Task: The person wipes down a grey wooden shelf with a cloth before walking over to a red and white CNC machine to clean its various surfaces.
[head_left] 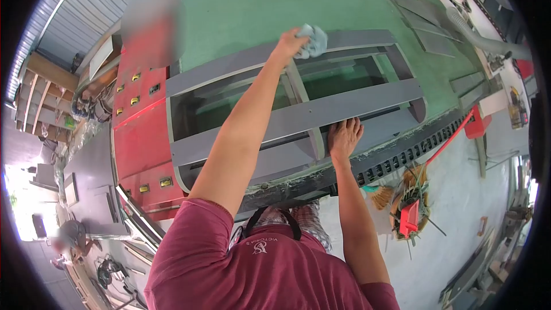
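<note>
Two bare arms reach forward from one maroon shirt [252,270], and from where I stand the right hand [345,138] is the nearer of the pair. It lies palm down with the fingers loosely spread, holding nothing that I can see, just beside a short divider and against the near side of one grey frame [310,109]. That frame lies flat on the green surface [247,3], close to its front edge. It is smooth and matt, with paler edges and rounded corners on its end pieces. Two broad long boards face up, and between them are two large openings parted by one crosspiece, with green showing through.

Farther over, the left hand [291,44] is closed around one pale blue cloth [313,41], bunched up at the frame's far long board.

Off to the right, on the floor, stands one basket [409,209] with one red dustpan [408,219] in it. To the left is one red cabinet [143,155] with at least six small yellow fittings. Several loose grey panels [433,40] lie on the surface toward the far right, near one pale, ribbed hose [488,40].
</note>
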Demonstrator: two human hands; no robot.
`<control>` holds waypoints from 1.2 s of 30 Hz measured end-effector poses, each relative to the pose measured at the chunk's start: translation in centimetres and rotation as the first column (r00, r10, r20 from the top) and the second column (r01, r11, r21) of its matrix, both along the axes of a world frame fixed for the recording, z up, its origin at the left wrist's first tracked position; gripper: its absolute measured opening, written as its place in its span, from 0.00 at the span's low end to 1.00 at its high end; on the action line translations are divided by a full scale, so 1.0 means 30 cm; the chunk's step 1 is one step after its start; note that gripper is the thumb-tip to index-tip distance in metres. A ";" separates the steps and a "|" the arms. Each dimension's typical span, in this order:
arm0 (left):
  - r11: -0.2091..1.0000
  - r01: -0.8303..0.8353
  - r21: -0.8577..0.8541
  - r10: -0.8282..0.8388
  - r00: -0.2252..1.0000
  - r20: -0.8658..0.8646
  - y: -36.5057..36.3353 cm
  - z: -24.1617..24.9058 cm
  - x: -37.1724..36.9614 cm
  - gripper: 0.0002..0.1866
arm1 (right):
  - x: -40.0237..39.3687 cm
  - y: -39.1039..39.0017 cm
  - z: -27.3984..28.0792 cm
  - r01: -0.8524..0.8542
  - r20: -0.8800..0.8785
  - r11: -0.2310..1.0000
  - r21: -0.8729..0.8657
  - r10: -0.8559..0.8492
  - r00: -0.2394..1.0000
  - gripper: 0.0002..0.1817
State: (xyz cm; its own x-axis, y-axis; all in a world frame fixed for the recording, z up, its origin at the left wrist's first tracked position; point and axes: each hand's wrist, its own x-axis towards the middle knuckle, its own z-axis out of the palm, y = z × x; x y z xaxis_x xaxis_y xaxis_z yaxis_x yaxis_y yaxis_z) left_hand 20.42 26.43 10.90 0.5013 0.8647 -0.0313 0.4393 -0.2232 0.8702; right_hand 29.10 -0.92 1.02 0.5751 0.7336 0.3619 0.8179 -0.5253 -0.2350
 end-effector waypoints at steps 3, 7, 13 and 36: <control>0.931 -0.112 -0.348 0.299 0.781 0.549 -0.101 0.081 -0.009 0.24 | 0.005 0.001 -0.014 0.000 0.015 1.000 0.010 0.000 1.000 0.22; 0.920 -0.007 -0.393 0.244 0.794 0.557 -0.276 -0.017 -0.023 0.20 | 0.006 -0.001 -0.010 -0.043 -0.008 0.991 0.129 0.045 0.999 0.19; 0.868 0.138 -0.477 0.261 0.691 0.674 -0.480 -0.013 -0.090 0.18 | 0.014 -0.120 0.054 -0.082 -0.448 0.857 0.508 0.344 0.826 0.14; 0.889 -0.455 0.044 0.432 0.868 0.244 -0.619 0.014 -0.227 0.13 | 0.019 0.250 0.405 -0.690 -0.106 0.545 0.476 0.815 0.570 0.24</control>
State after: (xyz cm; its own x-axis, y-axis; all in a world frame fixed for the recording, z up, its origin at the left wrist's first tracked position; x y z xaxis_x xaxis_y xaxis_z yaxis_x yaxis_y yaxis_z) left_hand 13.62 7.87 11.32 0.0482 0.9903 0.1301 0.3109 -0.1387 0.9403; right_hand 29.66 6.58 13.15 -0.0176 0.7966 0.6042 0.7237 0.4271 -0.5421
